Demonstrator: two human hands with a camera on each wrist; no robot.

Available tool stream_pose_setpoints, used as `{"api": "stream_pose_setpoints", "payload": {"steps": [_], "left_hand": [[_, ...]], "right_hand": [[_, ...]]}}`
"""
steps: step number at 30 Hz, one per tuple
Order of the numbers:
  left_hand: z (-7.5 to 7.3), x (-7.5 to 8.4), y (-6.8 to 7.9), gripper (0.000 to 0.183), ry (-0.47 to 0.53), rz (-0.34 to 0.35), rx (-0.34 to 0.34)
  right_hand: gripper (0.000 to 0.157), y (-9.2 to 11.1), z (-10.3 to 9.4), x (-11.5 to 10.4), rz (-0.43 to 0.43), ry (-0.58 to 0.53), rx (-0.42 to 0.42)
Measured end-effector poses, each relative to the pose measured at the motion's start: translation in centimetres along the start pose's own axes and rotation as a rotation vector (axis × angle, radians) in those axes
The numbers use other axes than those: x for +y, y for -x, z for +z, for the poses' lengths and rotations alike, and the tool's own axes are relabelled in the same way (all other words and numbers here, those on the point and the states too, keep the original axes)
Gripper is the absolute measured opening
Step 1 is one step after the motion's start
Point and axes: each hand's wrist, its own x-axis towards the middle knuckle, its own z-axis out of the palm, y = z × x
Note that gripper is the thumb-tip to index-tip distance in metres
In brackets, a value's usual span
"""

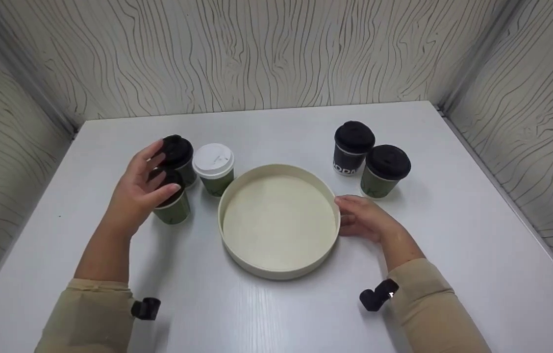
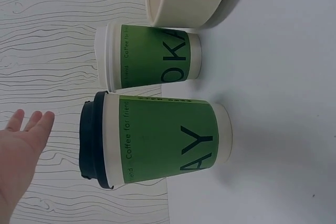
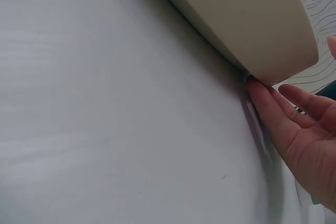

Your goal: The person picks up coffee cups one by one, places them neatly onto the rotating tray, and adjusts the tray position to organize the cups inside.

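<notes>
A round cream tray [image 1: 279, 220] with a low wall lies mid-table. My right hand [image 1: 367, 218] is at its right side, the fingertips touching the outer wall near the tabletop, as the right wrist view shows. My left hand [image 1: 134, 191] is raised with fingers spread, close over a green paper cup [image 1: 172, 212] with a black lid, which it partly hides in the head view. In the left wrist view the hand [image 2: 23, 145] is apart from that cup's lid [image 2: 94, 140]. Behind stands another black-lidded cup [image 1: 178, 152]; a white-lidded green cup [image 1: 215, 166] stands between these and the tray.
Right of the tray, a dark cup [image 1: 352, 147] with white lettering and a green cup [image 1: 385, 171] stand close together, both black-lidded. Wood-grain panels [image 1: 257, 54] wall the white table [image 1: 257, 318] at the back and sides.
</notes>
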Motion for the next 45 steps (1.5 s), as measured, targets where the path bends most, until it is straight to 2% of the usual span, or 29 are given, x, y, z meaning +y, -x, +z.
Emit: {"api": "stream_pose_setpoints", "payload": {"steps": [12, 20, 32, 45], "left_hand": [[0.0, 0.1, 0.2, 0.077, 0.023, -0.003, -0.005], [-0.2, 0.0, 0.5, 0.076, 0.054, 0.001, 0.003], [-1.0, -0.5, 0.7, 0.075, -0.002, 0.005, 0.05], [-2.3, -2.6, 0.8, 0.076, -0.06, -0.019, 0.085]], "right_hand": [[0.06, 0.4, -0.8, 0.9, -0.053, -0.001, -0.058], [0.064, 0.5, -0.9, 1.5, -0.081, 0.007, -0.045], [0.06, 0.6, -1.0, 1.8, -0.077, 0.014, -0.035], [0.065, 0.5, -1.1, 1.6, -0.067, 0.013, -0.012]]}}
